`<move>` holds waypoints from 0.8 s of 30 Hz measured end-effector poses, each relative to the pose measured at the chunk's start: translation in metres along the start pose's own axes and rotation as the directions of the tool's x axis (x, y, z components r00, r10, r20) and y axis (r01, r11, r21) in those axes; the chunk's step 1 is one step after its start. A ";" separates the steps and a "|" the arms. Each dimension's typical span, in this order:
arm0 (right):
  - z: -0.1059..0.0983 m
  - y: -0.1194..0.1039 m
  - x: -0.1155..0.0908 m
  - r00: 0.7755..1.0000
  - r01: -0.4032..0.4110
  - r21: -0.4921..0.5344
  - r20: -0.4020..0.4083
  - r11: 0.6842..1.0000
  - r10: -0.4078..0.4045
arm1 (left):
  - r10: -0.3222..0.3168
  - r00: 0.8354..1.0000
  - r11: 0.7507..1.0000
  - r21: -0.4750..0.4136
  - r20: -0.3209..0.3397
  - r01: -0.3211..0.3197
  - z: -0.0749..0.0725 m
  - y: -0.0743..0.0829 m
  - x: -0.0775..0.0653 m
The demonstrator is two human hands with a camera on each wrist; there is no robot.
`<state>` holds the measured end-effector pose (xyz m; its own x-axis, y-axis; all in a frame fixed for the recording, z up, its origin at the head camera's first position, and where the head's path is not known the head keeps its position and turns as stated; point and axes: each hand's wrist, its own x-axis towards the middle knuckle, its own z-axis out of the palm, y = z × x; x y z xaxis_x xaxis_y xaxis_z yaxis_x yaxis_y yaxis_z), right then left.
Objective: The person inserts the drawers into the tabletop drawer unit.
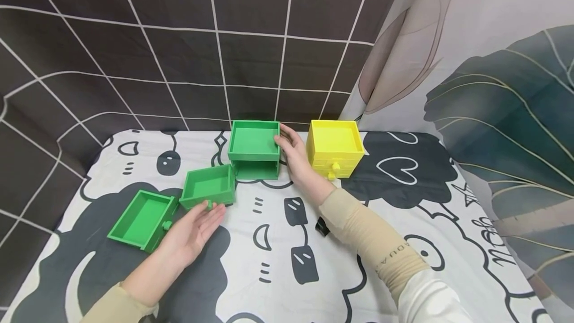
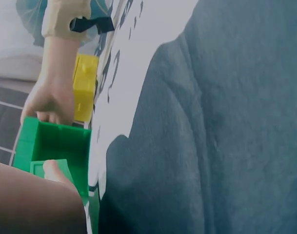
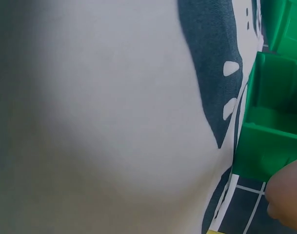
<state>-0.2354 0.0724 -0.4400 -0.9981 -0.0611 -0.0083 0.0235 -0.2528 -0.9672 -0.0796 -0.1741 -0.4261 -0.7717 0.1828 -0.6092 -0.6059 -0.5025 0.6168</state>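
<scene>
The green mini drawer cabinet (image 1: 254,156) stands at the back of the table, its front an empty opening below a shallow tray top. My right hand (image 1: 297,157) holds the cabinet's right side, the thumb at the top rim. My left hand (image 1: 190,233) pinches a green drawer (image 1: 208,185) at its round front knob, just left of the cabinet and turned at an angle to it. In the left wrist view, the left thumb lies over the drawer's front (image 2: 60,166). A second green drawer (image 1: 142,219) rests on the cloth beside the left hand, knob toward the wrist.
A yellow drawer cabinet (image 1: 336,148) with small knobs stands just right of the right hand. The printed cloth (image 1: 269,303) covers the table. A dark grid-patterned curtain (image 1: 179,54) hangs directly behind, and a leaf-patterned one (image 1: 515,128) is at the right.
</scene>
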 end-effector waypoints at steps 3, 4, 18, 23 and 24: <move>0.000 -0.001 0.000 1.000 0.002 -0.011 0.002 1.000 -0.002 | -0.002 1.000 1.000 0.010 0.005 0.002 0.002 -0.002 -0.003; 0.000 -0.001 -0.001 1.000 0.001 -0.015 0.001 1.000 -0.001 | -0.004 1.000 1.000 0.016 0.007 0.003 0.003 -0.002 -0.004; 0.001 -0.001 -0.003 1.000 0.017 -0.035 -0.007 0.999 -0.017 | -0.007 1.000 1.000 0.027 0.009 0.007 0.013 -0.012 -0.015; 0.000 0.001 -0.002 0.999 0.031 -0.044 -0.005 0.999 -0.032 | -0.003 1.000 0.998 0.061 0.025 0.001 0.020 -0.016 -0.015; 0.000 0.001 -0.001 0.999 0.034 -0.046 -0.004 0.998 -0.034 | -0.003 1.000 0.998 0.066 0.026 0.001 0.022 -0.016 -0.014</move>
<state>-0.2340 0.0723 -0.4409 -0.9985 -0.0484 0.0237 -0.0130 -0.2101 -0.9776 -0.0630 -0.1503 -0.4168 -0.7747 0.2064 -0.5977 -0.6182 -0.4456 0.6475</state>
